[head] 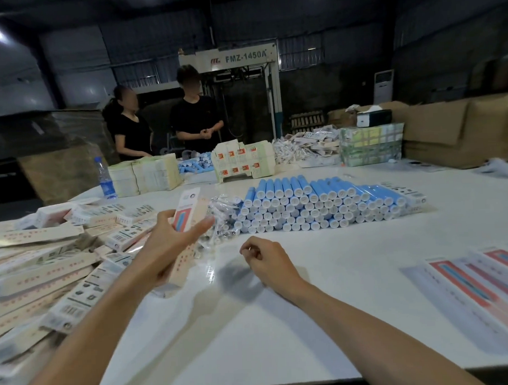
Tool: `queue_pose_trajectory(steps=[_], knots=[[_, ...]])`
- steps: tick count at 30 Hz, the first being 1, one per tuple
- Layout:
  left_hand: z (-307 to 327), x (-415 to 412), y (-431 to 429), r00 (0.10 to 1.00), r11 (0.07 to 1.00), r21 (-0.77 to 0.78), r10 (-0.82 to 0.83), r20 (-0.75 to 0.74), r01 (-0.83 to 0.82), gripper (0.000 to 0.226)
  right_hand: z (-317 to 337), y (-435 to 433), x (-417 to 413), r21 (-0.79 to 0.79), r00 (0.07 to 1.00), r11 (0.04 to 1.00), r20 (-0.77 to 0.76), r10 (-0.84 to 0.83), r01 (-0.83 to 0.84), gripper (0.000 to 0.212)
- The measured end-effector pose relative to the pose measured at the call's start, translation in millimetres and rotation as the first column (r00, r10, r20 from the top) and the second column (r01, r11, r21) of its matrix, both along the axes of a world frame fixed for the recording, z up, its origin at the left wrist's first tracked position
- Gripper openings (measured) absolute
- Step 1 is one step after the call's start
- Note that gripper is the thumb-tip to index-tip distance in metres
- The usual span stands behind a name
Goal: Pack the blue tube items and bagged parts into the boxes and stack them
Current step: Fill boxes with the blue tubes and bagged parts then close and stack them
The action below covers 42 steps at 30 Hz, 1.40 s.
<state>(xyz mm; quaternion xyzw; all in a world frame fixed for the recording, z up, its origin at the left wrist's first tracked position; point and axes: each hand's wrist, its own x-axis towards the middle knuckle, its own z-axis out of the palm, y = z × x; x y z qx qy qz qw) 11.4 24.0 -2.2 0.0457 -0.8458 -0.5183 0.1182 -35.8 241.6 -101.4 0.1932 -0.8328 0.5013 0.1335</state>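
A heap of loose boxes (48,271) crowds the left of a white table (280,329). Beside it, a worker's left hand (165,247) grips one long box (187,220), tilted upright above clear bagged parts (222,219). The right hand (266,261) rests on the table, fingers curled in (nothing plainly held). Behind it, blue tubes (319,207) lie stacked in rows; more boxes (480,282) lie flat at far right.

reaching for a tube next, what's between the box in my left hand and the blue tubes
In the head view, a heap of clear bagged parts lies between the held box and the blue tube stack.
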Motion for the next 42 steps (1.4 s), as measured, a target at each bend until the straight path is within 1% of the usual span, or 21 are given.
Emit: queue_pose_trajectory(steps=[1, 3, 5, 6, 7, 9, 10, 12, 13, 15, 17, 19, 21, 24, 27, 31, 34, 36, 38, 40, 42], knots=[[-1, -6, 5, 1.000, 0.992, 0.122, -0.028, 0.002, 0.027, 0.101, 4, 1, 1, -0.024, 1.000, 0.999, -0.009, -0.022, 0.022, 0.012], [-8, -19, 14, 0.996, 0.939, 0.332, -0.088, -0.011, 0.086, 0.101, 18, 6, -2, -0.088, 0.993, 0.991, -0.043, -0.107, 0.103, 0.011], [-17, -30, 21, 0.985, 0.812, 0.561, -0.169, -0.040, 0.162, 0.089, 40, 17, -14, -0.110, 0.978, 0.975, -0.062, -0.199, 0.192, 0.011], [-22, -35, 23, 0.978, 0.739, 0.647, -0.200, -0.054, 0.187, 0.082, 53, 25, -23, -0.090, 0.969, 0.968, -0.063, -0.239, 0.233, 0.011], [-28, -39, 24, 0.974, 0.700, 0.687, -0.218, -0.056, 0.196, 0.076, 66, 34, -35, -0.056, 0.958, 0.960, -0.061, -0.279, 0.275, 0.011], [-39, -45, 25, 0.975, 0.741, 0.647, -0.222, -0.018, 0.180, 0.068, 90, 56, -62, 0.020, 0.922, 0.924, -0.071, -0.380, 0.382, 0.010], [-46, -48, 24, 0.974, 0.776, 0.605, -0.225, 0.001, 0.178, 0.066, 101, 66, -78, 0.058, 0.896, 0.896, -0.081, -0.436, 0.441, 0.010], [-60, -54, 24, 0.978, 0.799, 0.583, -0.204, 0.029, 0.150, 0.057, 117, 85, -109, 0.174, 0.841, 0.823, -0.107, -0.530, 0.541, 0.012], [-65, -57, 24, 0.982, 0.787, 0.604, -0.183, 0.037, 0.124, 0.047, 122, 92, -123, 0.257, 0.815, 0.775, -0.120, -0.567, 0.578, 0.017], [-71, -63, 25, 0.984, 0.693, 0.715, -0.174, 0.039, 0.094, 0.029, 128, 102, -147, 0.440, 0.782, 0.671, -0.133, -0.609, 0.597, 0.030], [-75, -65, 26, 0.980, 0.607, 0.790, -0.193, 0.043, 0.085, 0.025, 126, 108, -164, 0.575, 0.781, 0.605, -0.099, -0.617, 0.551, 0.036], [-79, -67, 25, 0.975, 0.586, 0.807, -0.213, 0.063, 0.076, 0.033, 124, 116, -175, 0.640, 0.798, 0.604, -0.024, -0.602, 0.475, 0.033], [-84, -67, 23, 0.975, 0.579, 0.812, -0.213, 0.063, 0.074, 0.039, 122, 121, -182, 0.642, 0.823, 0.643, 0.034, -0.567, 0.417, 0.030], [-88, -67, 23, 0.979, 0.615, 0.782, -0.203, 0.030, 0.103, 0.031, 127, 122, -187, 0.648, 0.850, 0.655, 0.024, -0.527, 0.388, 0.030], [-90, -68, 29, 0.975, 0.648, 0.749, -0.222, 0.011, 0.139, 0.026, 135, 115, -186, 0.688, 0.858, 0.634, 0.031, -0.513, 0.354, 0.017], [-89, -65, 34, 0.958, 0.672, 0.707, -0.285, -0.027, 0.219, 0.025, 138, 107, -182, 0.730, 0.851, 0.618, 0.097, -0.517, 0.292, 0.037], [-86, -63, 30, 0.956, 0.687, 0.682, -0.287, -0.060, 0.249, 0.032, 132, 107, -183, 0.708, 0.837, 0.637, 0.121, -0.534, 0.305, 0.045], [-85, -60, 30, 0.949, 0.672, 0.689, -0.308, -0.071, 0.270, 0.036, 128, 109, -181, 0.631, 0.815, 0.664, 0.085, -0.573, 0.401, 0.050], [-84, -59, 31, 0.933, 0.635, 0.710, -0.349, -0.089, 0.305, 0.040, 126, 111, -172, 0.510, 0.799, 0.692, 0.016, -0.601, 0.511, 0.048], [-82, -57, 32, 0.927, 0.637, 0.695, -0.357, -0.118, 0.334, 0.041, 125, 109, -158, 0.349, 0.798, 0.742, -0.031, -0.602, 0.573, 0.039], [-81, -56, 34, 0.918, 0.645, 0.666, -0.358, -0.170, 0.375, 0.037, 123, 101, -141, 0.134, 0.848, 0.838, -0.042, -0.528, 0.529, 0.035]])
